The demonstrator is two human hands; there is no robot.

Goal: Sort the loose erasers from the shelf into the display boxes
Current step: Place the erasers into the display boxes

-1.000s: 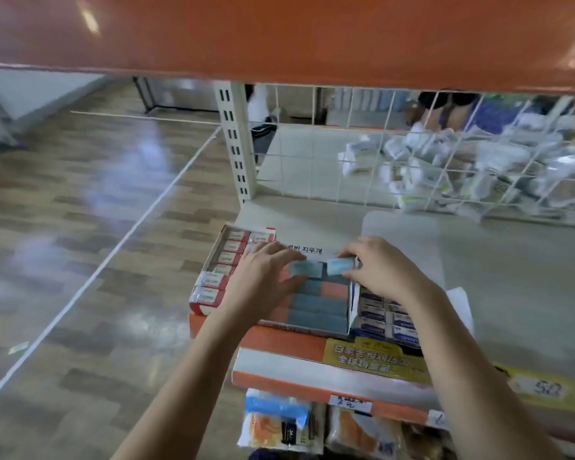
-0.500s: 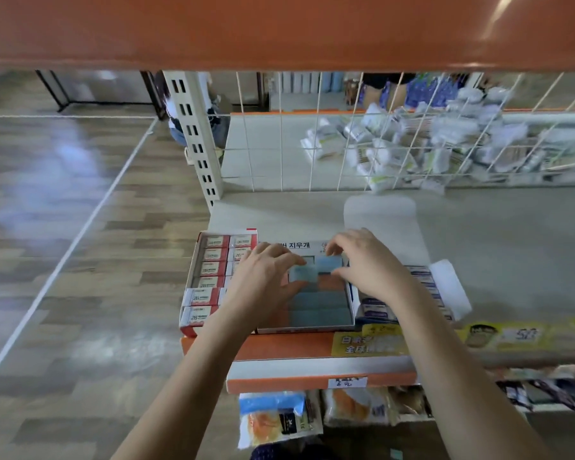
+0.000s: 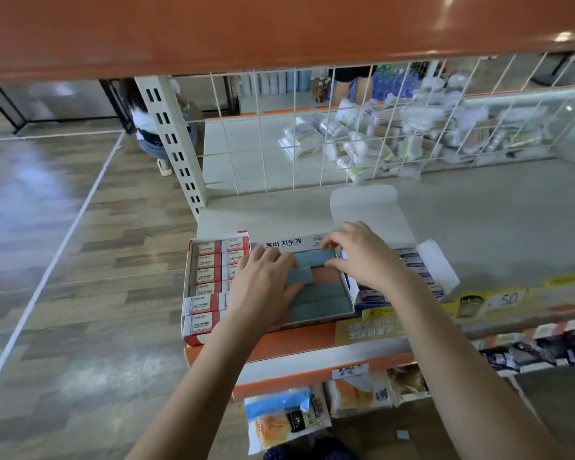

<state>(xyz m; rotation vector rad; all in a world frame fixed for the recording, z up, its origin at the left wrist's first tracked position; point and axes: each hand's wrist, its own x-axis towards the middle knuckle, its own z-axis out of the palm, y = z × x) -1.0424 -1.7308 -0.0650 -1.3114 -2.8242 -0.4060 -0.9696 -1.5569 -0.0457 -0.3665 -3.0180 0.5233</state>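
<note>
Head view: both hands work over the middle display box (image 3: 344,302) at the shelf's (image 3: 478,220) front edge. The left hand (image 3: 263,283), at about 9 o'clock of the box, has its fingers curled over a blue-grey eraser (image 3: 299,277) in the second row, thumb tucked beneath at the box's left side. The right hand (image 3: 365,257), at about 2 o'clock, has bent fingertips on the back row of erasers (image 3: 316,255) and appears to press rather than grip; whether it pinches one cannot be told. One orange-pink eraser (image 3: 327,275) lies among the blue-grey ones.

Judged from this, the step is seating erasers flush in their rows. Doing it well means lowering each flat, pushing it toward 12 o'clock until it butts its neighbour, and steadying the box wall so the rows do not shift.

Writing: the box's back flap (image 3: 289,243) reads "로버 지우개". The red-and-white box (image 3: 210,280) at 9 o'clock holds erasers marked "2B". A shelf-edge price tag (image 3: 508,298) at 3 o'clock appears to read "50". The blue-labelled box (image 3: 412,277) at the right is too blurred to read.
</note>
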